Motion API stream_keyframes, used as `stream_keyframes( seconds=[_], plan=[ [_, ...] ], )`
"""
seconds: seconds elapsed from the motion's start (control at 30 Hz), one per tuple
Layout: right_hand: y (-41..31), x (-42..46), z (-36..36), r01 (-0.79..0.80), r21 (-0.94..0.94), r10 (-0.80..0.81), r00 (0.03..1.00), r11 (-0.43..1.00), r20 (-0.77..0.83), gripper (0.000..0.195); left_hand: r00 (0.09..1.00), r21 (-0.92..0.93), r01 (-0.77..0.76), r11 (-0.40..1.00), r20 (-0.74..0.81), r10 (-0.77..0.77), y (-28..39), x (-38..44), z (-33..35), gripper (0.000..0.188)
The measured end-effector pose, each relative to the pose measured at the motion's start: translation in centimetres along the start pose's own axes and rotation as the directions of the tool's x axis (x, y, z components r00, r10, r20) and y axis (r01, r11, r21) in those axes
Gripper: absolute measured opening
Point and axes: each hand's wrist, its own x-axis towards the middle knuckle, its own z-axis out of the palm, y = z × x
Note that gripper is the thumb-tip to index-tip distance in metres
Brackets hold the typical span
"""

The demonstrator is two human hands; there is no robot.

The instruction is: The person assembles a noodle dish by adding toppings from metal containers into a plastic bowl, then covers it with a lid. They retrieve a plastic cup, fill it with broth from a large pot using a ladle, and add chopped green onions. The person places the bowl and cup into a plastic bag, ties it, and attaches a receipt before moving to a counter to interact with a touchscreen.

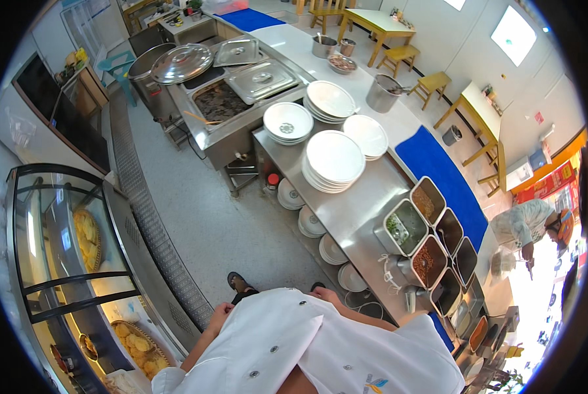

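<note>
My left hand [221,315] hangs low beside the white chef's jacket [274,340], its fingers curled near the hem; whether it holds anything cannot be told. On the other side, my right hand [327,295] rests at the jacket's edge, partly hidden by the cloth. Stacks of white plates [335,156] stand on the steel counter [343,212] ahead. Deep steel containers hold chopped greens in liquid [406,229], brown beans or nuts [423,265] and a brown chopped food [426,199]. More white plates [332,247] are stacked on the shelf below.
A steel food warmer [215,135] with lids and a large pot [146,61] stand farther off. A glass display case [72,236] with baskets of yellow food lines one side. A blue mat [439,182] lies on the white counter. Another person [525,221] bends at the far right.
</note>
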Motion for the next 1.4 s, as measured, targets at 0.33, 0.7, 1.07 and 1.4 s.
stream_keyframes(
  seconds=[0.33, 0.7, 1.07, 1.4],
  plan=[
    [-13.8, 7.2, 5.0, -0.071, -0.197, 0.04, 0.987, 0.978, -0.155, 0.04, 0.995, 0.044, -0.05, 0.998, 0.084, 0.046, -5.8, 3.7, -14.3, 0.03],
    [-29.3, 25.0, 7.2, 0.259, -0.446, -0.126, 0.944, 0.857, 0.306, 0.046, 0.961, -0.515, 0.139, 0.846, 0.276, 0.01, 5.5, 8.9, -25.0, 0.031],
    [-43.6, 47.3, 9.5, 0.477, -0.347, -0.233, 0.798, 0.808, 0.555, 0.037, 0.998, -0.403, -0.064, 0.913, -0.035, 0.055, 3.5, 16.4, -30.7, 0.034],
    [-54.2, 52.3, 16.3, 0.419, -0.38, -0.062, 0.734, 0.824, 0.676, 0.036, 0.861, -0.913, -0.183, 0.365, -0.327, -0.389, -0.5, 17.8, -36.9, 0.03]
  ],
)
